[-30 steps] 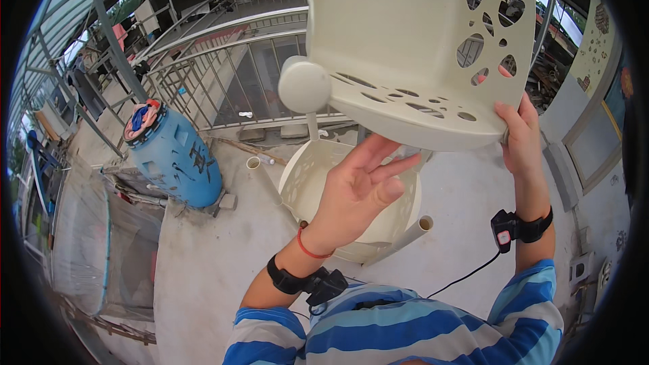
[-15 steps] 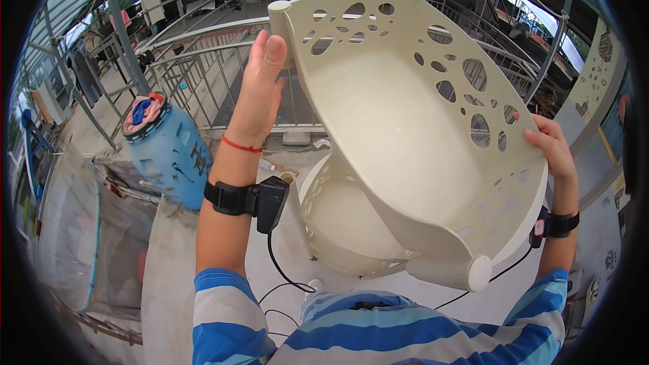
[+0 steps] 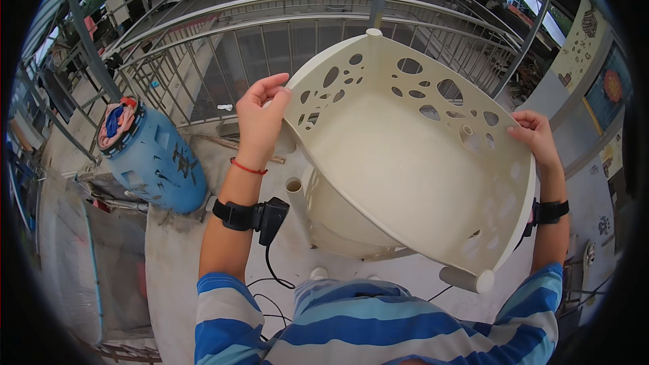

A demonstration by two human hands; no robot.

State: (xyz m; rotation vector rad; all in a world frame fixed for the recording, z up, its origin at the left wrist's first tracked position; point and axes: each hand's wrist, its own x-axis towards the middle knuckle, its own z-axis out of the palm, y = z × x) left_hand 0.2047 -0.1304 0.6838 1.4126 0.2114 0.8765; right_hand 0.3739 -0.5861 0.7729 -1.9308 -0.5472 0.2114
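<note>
I hold a cream plastic shelf basket (image 3: 405, 162) with round and oval holes in its walls, tilted so its inside faces me. My left hand (image 3: 260, 111) grips its left rim near a corner. My right hand (image 3: 537, 136) grips its right rim. A short tube socket (image 3: 466, 277) sticks out at the basket's near corner. Below it stands another cream basket tier (image 3: 338, 220) with an upright tube (image 3: 295, 192). Black wrist straps with cables sit on both forearms.
A blue plastic barrel (image 3: 152, 155) with cloth on its top stands at the left on the concrete floor (image 3: 169, 250). A metal railing (image 3: 223, 54) runs along the far side. A painted wall (image 3: 595, 94) is at the right.
The basket has turned from underside-up to inside-facing me and come lower. My left hand went from beneath it to its left rim; my right hand stayed on the right rim.
</note>
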